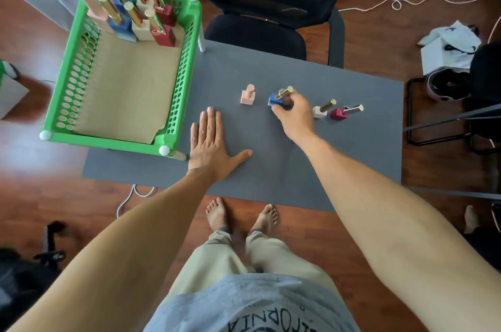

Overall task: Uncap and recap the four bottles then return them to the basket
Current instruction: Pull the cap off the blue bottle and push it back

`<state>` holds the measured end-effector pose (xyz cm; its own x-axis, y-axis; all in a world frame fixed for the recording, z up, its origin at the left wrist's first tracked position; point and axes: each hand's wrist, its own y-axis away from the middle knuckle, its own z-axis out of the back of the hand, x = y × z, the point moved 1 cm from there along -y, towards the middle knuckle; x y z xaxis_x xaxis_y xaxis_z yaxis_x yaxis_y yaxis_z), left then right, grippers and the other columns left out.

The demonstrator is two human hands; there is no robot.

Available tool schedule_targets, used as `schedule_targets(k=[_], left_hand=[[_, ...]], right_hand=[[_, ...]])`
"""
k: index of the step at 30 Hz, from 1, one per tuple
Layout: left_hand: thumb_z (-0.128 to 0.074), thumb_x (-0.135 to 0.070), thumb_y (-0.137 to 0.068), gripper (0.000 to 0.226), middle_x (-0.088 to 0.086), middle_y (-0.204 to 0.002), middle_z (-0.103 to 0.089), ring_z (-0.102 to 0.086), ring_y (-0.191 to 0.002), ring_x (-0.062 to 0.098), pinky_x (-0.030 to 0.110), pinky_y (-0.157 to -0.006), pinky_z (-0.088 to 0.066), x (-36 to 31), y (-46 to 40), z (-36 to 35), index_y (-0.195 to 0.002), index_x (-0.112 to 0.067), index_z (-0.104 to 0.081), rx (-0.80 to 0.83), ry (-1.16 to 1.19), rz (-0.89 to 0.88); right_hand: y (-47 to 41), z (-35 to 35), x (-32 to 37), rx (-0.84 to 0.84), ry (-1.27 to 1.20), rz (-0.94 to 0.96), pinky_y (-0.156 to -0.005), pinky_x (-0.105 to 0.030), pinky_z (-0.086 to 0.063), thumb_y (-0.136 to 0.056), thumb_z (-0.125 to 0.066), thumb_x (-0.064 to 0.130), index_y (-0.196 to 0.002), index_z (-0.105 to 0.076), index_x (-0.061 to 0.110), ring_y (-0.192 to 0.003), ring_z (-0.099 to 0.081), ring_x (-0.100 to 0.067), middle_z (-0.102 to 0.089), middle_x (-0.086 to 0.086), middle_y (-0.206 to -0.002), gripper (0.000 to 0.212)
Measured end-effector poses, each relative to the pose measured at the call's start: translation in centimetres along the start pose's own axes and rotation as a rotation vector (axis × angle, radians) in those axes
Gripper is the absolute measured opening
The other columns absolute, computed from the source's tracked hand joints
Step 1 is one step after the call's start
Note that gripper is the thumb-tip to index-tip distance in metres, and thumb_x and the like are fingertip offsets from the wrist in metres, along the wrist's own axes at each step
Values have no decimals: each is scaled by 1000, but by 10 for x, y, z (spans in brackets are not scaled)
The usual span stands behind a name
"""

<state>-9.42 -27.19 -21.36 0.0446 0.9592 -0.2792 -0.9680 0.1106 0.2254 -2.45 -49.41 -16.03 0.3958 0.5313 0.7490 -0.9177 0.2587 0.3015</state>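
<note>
Green basket (67, 104) at table's left, more bottles standing in its far end. Left hand (210, 141) flat, open on grey table (271, 169). Row: pink bottle (247, 95); blue bottle (276, 99), gold cap, gripped by right hand (294, 114); white bottle (321, 110); red bottle (340, 114).

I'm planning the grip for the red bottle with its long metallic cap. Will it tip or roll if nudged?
The red bottle probably tips easily: its long cap stands tall over a small square base. Once down, it likely won't roll far, since the base is blocky and flat-sided. The glossy cap may be slippery, so gripping the base seems safer.
</note>
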Motion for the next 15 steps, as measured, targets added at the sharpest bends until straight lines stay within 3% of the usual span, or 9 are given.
schedule_targets(k=[2,7,9,12,14,15], left_hand=[[-25,-96,-76,125,9,-168,11,19,-152,21,47,-124,5,0,0,0,-159,-8,4,-2,4,-3],[-22,-98,-74,126,8,-167,17,24,-151,22,46,-123,9,-1,-2,5,-158,-9,11,68,7,2],[-22,-97,-74,126,7,-165,22,26,-150,22,44,-123,12,-2,-3,11,-157,-10,15,125,8,1],[-37,-90,-78,125,8,-165,23,24,-151,23,45,-123,9,-4,-7,24,-158,-9,15,238,-6,10],[-54,-76,-82,116,9,-167,15,14,-153,26,46,-123,0,-8,-11,36,-159,-9,2,262,15,32],[-62,-66,-83,104,11,-167,5,3,-154,28,47,-122,-10,-9,-12,41,-156,-9,-14,244,40,36]], right_hand=[[-3,-2,-1,-3,-13,-7,-87,-41,-58,-91,-73,19,-103,-68,25,-92,-69,-25,-71,-7,-104,14],[3,3,1,7,-64,-52,-86,-51,-60,-90,-74,19,-94,-66,33,-94,-69,-31,-70,-11,-106,17],[9,8,2,11,-88,-59,-88,-48,-60,-91,-74,17,-98,-68,30,-93,-69,-25,-71,-7,-110,16],[24,22,9,13,-90,-27,-71,-30,-54,-89,-75,21,-93,-70,36,-67,-62,1,-73,11,-94,16],[33,29,12,28,-85,1,-63,-24,-48,-89,-74,22,-94,-73,34,-55,-56,2,-69,17,-81,13],[37,31,12,39,-93,7,-63,-26,-51,-90,-73,20,-97,-75,30,-54,-55,-1,-68,15,-78,12]])
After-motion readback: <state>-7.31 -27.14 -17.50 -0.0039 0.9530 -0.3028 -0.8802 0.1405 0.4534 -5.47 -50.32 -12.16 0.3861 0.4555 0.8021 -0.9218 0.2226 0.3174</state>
